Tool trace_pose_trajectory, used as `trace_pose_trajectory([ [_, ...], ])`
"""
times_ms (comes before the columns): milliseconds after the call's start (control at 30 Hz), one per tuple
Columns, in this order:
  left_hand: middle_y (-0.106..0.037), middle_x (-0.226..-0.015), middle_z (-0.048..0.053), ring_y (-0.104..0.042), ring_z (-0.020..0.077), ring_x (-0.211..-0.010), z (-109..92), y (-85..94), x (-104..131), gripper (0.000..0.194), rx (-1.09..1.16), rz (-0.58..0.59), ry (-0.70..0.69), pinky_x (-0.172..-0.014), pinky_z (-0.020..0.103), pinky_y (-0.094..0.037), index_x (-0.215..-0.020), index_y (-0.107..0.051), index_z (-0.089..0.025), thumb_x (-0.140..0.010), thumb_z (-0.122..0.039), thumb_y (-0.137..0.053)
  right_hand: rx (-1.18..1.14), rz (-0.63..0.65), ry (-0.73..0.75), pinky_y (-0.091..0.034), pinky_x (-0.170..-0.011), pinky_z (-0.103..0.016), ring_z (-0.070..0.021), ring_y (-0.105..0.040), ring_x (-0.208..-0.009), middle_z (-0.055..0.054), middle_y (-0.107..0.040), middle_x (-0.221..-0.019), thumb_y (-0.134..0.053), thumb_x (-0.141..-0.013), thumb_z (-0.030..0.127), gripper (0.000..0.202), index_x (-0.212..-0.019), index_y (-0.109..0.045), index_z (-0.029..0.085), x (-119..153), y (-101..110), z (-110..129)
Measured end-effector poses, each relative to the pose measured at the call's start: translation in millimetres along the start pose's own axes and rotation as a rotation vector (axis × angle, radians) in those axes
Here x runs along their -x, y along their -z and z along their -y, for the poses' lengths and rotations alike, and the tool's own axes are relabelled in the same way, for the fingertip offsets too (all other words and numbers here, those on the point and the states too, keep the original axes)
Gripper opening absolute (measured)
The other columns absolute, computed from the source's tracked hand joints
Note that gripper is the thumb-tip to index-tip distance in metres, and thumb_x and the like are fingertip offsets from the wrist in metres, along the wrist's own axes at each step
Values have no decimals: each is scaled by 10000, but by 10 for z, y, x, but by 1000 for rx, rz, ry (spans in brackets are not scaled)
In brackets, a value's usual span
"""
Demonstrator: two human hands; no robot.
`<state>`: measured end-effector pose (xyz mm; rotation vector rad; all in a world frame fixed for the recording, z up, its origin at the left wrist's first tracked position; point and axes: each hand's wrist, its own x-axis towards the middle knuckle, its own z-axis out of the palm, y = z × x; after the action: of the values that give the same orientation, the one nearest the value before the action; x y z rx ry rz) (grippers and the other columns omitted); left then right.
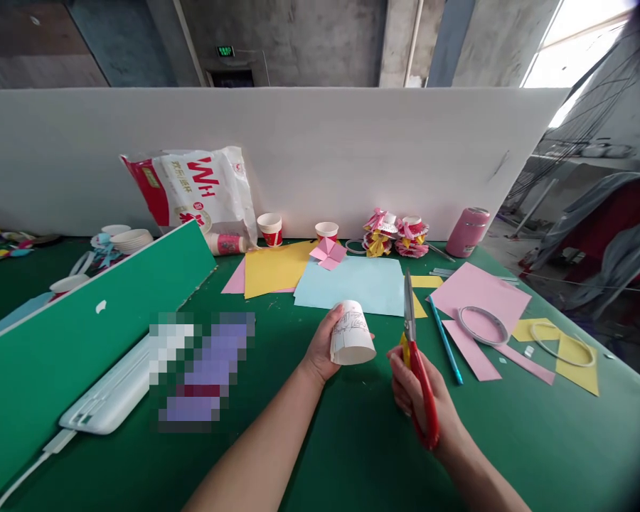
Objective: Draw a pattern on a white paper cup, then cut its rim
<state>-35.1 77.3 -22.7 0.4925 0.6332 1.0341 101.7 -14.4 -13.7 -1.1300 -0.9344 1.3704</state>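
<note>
subject: person, two bare hands. left hand [323,345]: ungloved, slim build, fingers partly hidden. left forearm [261,434]: bare, smooth outline, narrowing evenly to a slender wrist. right hand [421,387]: ungloved, similar build, fingers partly hidden. right forearm [480,462]: bare, likewise tapered; shorter length visible. clothing: outside the view.

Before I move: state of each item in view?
Left hand, holding marked cup
Right hand, gripping scissors
Marked cup, tilted
Scissors, blades together or nearly
Bag, leaning on partition
Cup beside bag, on its side
Pink bottle, standing
Blue pencil, lying flat
Pink paper square, creased
White device, cable attached
</note>
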Motion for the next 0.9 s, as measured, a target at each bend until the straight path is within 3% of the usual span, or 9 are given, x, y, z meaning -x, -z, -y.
trace_pose_trajectory([
  [233, -628, -714, 50, -655, 255, -612, -3, -6, 16, 362, 5, -24, -2, -563, 349, -486, -1015, -495, -149, -738, -366, -581, 22, 9, 36, -273, -439, -244, -103, -332, -472, 64, -384, -553, -504, -842, 459, 263, -980, -470, 238, 119, 62, 38],
  [433, -636, -739, 60, -660, 261, -623, -11, -1, 22, 366, -13, -22, -17, -546, 336, -491, -1035, -470, -149, -755, -367, -562, -9, 8, 73, -311, -458, -260, -120, -381, -494, 45, -407, -580, -533, -818, 453, 279, -971, -503, 223, 83, 138, -63],
  [667, -642, -748, 72, -663, 270, -651, -21, -13, 37, 354, 6, -62, 6, -577, 347, -498, -1018, -480, -146, -756, -368, -567, -50, 59, -1, -367, -511, -286, -140, -426, -551, -1, -468, -672, -539, -785, 507, 336, -953, -549, 216, 178, 56, 35],
  [767, -642, -750, 65, -667, 281, -677, -12, -15, 40, 343, 29, -45, -11, -584, 348, -497, -1007, -489, -156, -749, -365, -576, -119, 74, -25, -405, -557, -301, -148, -455, -590, -18, -495, -728, -612, -702, 552, 403, -921, -587, 214, 270, 1, 64],
  [900, -639, -749, 65, -665, 280, -688, -3, -6, 32, 347, 54, -34, 0, -587, 348, -496, -999, -506, -151, -742, -370, -586, -234, 48, -192, -323, -448, -230, -110, -415, -519, -23, -514, -696, -661, -644, 570, 457, -914, -619, 204, 453, -64, 54],
])
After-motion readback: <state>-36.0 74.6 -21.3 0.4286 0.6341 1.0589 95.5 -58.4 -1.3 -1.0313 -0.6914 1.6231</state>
